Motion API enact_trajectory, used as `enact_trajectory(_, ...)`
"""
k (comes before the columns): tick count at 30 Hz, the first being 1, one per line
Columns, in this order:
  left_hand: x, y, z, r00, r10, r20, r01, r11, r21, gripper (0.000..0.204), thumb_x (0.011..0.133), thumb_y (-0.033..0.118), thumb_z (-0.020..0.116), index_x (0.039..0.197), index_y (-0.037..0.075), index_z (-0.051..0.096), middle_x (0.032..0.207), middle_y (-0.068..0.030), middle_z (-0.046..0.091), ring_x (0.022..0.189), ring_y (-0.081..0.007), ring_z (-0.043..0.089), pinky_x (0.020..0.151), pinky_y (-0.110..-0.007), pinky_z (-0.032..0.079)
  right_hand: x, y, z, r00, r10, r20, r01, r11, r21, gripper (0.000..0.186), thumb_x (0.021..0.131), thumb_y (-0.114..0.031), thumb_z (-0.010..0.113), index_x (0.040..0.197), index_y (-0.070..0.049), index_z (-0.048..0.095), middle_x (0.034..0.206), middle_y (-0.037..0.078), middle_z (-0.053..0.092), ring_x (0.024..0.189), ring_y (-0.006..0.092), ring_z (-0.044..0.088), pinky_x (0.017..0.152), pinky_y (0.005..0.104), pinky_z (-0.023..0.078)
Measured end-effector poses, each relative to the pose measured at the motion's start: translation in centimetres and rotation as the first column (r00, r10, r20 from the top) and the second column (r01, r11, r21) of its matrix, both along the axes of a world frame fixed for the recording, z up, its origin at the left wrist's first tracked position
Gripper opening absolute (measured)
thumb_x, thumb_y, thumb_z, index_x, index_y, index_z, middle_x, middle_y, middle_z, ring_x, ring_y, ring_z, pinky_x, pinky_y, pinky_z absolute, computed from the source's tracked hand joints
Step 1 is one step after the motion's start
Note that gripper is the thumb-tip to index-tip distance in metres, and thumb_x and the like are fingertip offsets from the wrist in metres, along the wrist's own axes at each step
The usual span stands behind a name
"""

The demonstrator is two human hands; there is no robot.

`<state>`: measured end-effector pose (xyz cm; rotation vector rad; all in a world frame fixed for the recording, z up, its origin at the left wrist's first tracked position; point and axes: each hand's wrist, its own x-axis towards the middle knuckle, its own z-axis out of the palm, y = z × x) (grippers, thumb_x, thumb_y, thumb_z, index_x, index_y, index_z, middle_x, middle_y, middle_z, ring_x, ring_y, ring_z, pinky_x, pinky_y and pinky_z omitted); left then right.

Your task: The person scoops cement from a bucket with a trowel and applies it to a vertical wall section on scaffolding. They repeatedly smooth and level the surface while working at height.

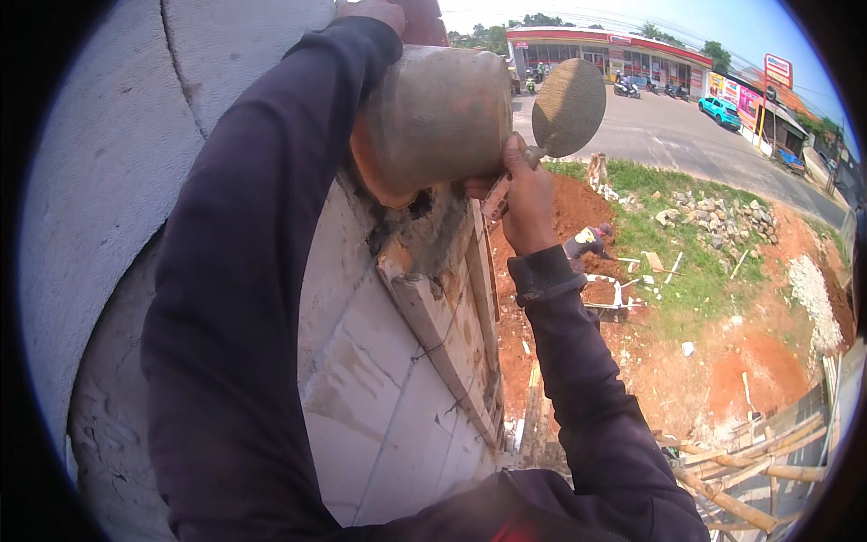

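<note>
A bucket point(438, 108), grey with cement and orange at its lower edge, lies tilted over the top of a wooden form point(442, 325) against the block wall. Wet grey mortar point(432, 237) sits in the gap below it. My right hand point(528, 194) is closed around the handle of a trowel, whose round, mortar-coated blade point(569, 108) points up and away. Some of its fingers reach under the bucket's right end. At the top edge, my left hand point(375, 13) is by the bucket's far side; its fingers are mostly out of sight.
Pale block wall point(99, 135) rises close on my left. Far below, a person point(589, 239) bends over red soil beside rubble stones point(713, 217). Bamboo poles point(750, 470) cross at the lower right. A road point(668, 135) runs before a shop point(614, 54).
</note>
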<state>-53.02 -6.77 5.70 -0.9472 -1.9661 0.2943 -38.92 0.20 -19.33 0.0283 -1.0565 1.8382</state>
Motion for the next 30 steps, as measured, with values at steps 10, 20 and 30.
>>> enact_trajectory(10, 0.6, -0.6, 0.1, 0.999, -0.037, 0.026, 0.038, 0.999, -0.020, 0.029, 0.091, 0.016, 0.058, 0.116, 0.011, 0.072, 0.121, -0.0108, 0.070, 0.115, -0.0265, 0.065, 0.096, -0.039, 0.052, 0.1, -0.8, 0.1, 0.996, -0.085, -0.009, 0.085, 0.996, 0.040, 0.050, 0.102, -0.039, 0.054, 0.126, 0.005, 0.053, 0.094, 0.019, 0.068, 0.064, 0.0255, 0.070, 0.060, 0.0366, 0.063)
enact_trajectory(20, 0.9, -0.7, 0.2, 0.999, -0.015, 0.034, 0.016, 1.000, -0.014, 0.029, 0.091, 0.015, 0.058, 0.116, 0.011, 0.073, 0.121, -0.0107, 0.070, 0.117, -0.0266, 0.064, 0.098, -0.039, 0.050, -0.1, -0.2, 0.0, 0.997, -0.062, -0.039, 0.063, 0.997, 0.035, 0.057, 0.101, -0.032, 0.058, 0.143, 0.004, 0.044, 0.098, 0.018, 0.067, 0.063, 0.0235, 0.070, 0.055, 0.0337, 0.061)
enact_trajectory(30, -0.7, 0.5, 0.6, 0.995, -0.025, 0.094, 0.024, 1.000, 0.013, 0.027, 0.087, 0.023, 0.070, 0.108, 0.007, 0.074, 0.114, -0.0143, 0.071, 0.112, -0.0303, 0.066, 0.093, -0.043, 0.052, 0.2, -0.6, 0.3, 0.989, -0.149, -0.018, 0.150, 0.986, 0.071, 0.059, 0.102, -0.035, 0.056, 0.144, 0.004, 0.043, 0.096, 0.018, 0.067, 0.062, 0.0246, 0.070, 0.054, 0.0333, 0.061)
